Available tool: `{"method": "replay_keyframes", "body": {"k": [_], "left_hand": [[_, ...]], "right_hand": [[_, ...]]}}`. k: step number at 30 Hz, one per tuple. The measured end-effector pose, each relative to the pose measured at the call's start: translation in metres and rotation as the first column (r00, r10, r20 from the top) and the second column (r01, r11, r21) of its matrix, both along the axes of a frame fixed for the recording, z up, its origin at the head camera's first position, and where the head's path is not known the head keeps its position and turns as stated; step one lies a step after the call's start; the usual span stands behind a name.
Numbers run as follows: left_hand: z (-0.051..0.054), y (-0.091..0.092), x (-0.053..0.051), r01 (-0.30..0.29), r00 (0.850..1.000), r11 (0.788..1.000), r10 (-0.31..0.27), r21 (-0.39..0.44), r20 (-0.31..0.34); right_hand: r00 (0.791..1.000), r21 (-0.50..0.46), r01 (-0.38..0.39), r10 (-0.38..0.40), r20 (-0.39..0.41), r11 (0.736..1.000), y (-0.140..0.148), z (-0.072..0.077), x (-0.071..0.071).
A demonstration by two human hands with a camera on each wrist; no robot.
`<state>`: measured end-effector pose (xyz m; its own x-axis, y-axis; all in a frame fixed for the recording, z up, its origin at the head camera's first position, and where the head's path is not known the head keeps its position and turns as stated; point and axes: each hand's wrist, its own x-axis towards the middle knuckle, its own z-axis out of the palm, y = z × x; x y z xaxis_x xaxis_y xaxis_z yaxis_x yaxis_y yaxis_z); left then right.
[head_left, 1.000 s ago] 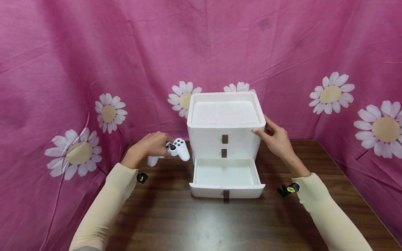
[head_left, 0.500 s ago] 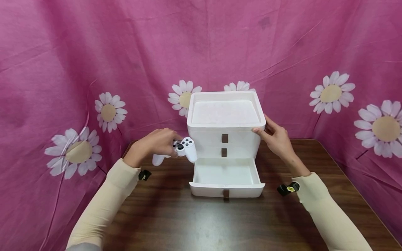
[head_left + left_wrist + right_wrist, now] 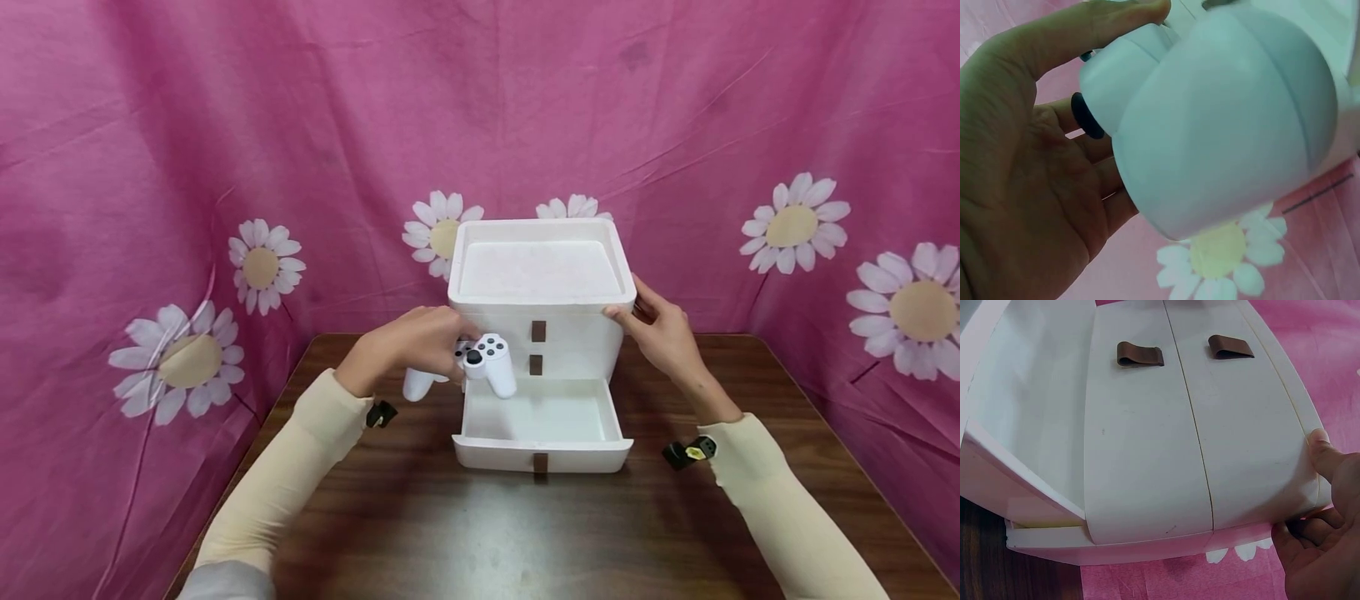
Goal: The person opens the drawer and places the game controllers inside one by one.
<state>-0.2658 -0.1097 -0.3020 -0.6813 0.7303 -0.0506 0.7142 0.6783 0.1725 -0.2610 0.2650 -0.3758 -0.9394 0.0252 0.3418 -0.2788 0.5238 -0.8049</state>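
A white game controller (image 3: 497, 367) with dark buttons is gripped by my left hand (image 3: 420, 340), held in the air over the left part of the pulled-out bottom drawer (image 3: 542, 454). In the left wrist view the controller (image 3: 1210, 125) fills the middle, thumb and fingers around it. My right hand (image 3: 663, 337) holds the upper right front corner of the white drawer unit (image 3: 495, 321). Its thumb lies on the front edge and the other fingers on the side, as the right wrist view of the hand (image 3: 1325, 531) also shows. The bottom drawer's visible inside holds nothing.
Two upper drawers with brown pull tabs (image 3: 538, 331) are closed. The unit's top is a shallow rimmed tray (image 3: 542, 302). A brown wooden table (image 3: 390, 517) lies underneath, and a pink flowered cloth (image 3: 360, 125) hangs behind and at both sides.
My left hand has carried the controller rightward, from beside the unit to over the drawer's left part. My right hand and the drawer unit have stayed in place.
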Motion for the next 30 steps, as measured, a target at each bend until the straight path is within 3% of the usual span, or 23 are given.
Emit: {"method": "replay_keyframes", "body": {"k": [13, 21, 30], "left_hand": [[0.002, 0.041, -0.001, 0.117, 0.992, 0.992, -0.119, -0.044, -0.044], [-0.004, 0.069, 0.0, 0.121, 0.99, 0.984, -0.129, -0.13, -0.055], [-0.011, 0.09, -0.003, 0.163, 0.985, 0.974, -0.171, -0.156, -0.039]], "right_hand": [[1.0, 0.002, -0.006, 0.006, -0.017, 1.0, 0.0, 0.0, -0.004], [1.0, -0.002, -0.005, 0.005, -0.029, 1.0, 0.001, -0.001, -0.004], [0.999, -0.001, 0.002, -0.002, -0.043, 1.0, 0.001, -0.004, -0.003]]}}
